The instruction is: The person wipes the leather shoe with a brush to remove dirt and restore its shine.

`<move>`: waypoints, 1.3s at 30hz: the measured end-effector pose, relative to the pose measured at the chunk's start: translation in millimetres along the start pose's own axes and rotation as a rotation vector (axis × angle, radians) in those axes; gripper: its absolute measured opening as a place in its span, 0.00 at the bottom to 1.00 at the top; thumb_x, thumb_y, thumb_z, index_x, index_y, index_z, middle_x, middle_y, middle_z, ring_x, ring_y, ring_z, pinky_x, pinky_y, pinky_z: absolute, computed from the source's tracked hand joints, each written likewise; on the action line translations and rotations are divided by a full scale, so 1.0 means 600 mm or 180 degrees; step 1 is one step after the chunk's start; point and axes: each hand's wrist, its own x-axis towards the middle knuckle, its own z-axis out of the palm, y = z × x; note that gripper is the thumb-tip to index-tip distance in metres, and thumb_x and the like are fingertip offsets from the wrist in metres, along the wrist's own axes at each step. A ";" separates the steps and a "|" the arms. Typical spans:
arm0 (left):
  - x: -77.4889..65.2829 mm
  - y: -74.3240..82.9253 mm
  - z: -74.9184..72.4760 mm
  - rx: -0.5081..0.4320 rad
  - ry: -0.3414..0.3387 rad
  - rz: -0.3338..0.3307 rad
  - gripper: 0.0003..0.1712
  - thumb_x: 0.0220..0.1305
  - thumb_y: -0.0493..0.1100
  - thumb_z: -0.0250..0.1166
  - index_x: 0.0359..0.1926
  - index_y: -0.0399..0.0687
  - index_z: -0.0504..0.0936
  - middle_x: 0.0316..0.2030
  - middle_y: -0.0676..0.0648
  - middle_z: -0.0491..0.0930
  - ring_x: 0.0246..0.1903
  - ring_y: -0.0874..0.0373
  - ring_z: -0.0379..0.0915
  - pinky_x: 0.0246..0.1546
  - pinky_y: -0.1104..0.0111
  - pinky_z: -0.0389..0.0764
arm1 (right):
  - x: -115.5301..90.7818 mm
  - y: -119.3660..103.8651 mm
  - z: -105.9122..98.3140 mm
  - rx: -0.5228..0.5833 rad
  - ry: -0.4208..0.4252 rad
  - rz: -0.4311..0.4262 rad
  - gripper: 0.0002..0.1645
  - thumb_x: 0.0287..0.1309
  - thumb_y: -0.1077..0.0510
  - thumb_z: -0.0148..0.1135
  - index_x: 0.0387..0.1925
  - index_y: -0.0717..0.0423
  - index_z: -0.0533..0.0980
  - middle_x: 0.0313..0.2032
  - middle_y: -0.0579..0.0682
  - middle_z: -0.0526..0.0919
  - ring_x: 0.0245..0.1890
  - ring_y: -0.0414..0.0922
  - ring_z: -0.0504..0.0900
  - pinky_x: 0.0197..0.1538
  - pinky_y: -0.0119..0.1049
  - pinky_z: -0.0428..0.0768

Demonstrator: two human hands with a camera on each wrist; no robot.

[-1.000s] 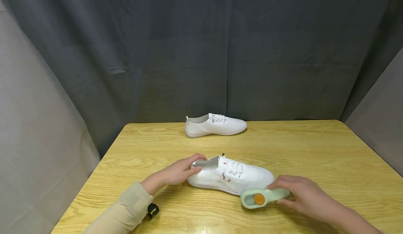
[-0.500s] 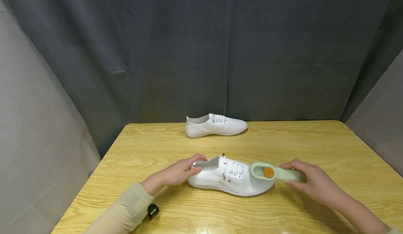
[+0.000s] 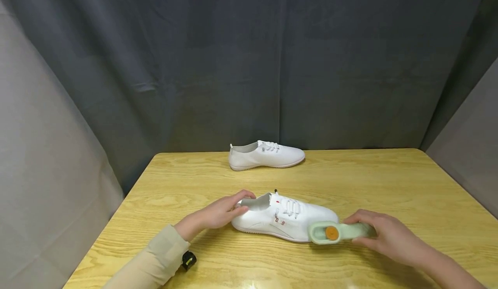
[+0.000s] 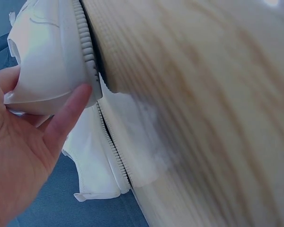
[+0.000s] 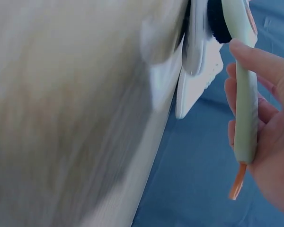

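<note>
A white lace-up shoe (image 3: 288, 220) lies sole down on the table, toe to the right. My left hand (image 3: 221, 211) grips its heel, and in the left wrist view the thumb (image 4: 68, 116) presses the outside near the sole. My right hand (image 3: 385, 235) holds a pale green shoe brush (image 3: 345, 232) by its handle, with a round orange cap on the brush head. That head overlaps the near side of the toe in the head view. In the right wrist view, dark bristles (image 5: 219, 22) face the shoe toe (image 5: 195, 45), and an orange loop (image 5: 237, 182) hangs from the handle end.
A second white shoe (image 3: 268, 156) stands near the table's back edge, toe also to the right. Dark grey cloth (image 3: 218, 64) hangs behind the wooden table (image 3: 373, 176), with lighter cloth at both sides. A small black object (image 3: 189, 260) shows beside the left sleeve.
The brush rose from the toe's near lower side to the toe's top, then came back down to the near side, now slightly farther right. My left hand and both shoes stay put.
</note>
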 end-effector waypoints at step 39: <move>0.000 0.002 0.000 0.0089 0.0007 0.0032 0.22 0.77 0.48 0.47 0.69 0.55 0.63 0.64 0.49 0.69 0.63 0.51 0.65 0.62 0.55 0.65 | -0.040 0.063 -0.030 0.0104 0.0085 0.0455 0.26 0.39 0.61 0.79 0.44 0.44 0.80 0.39 0.37 0.81 0.35 0.31 0.75 0.32 0.30 0.75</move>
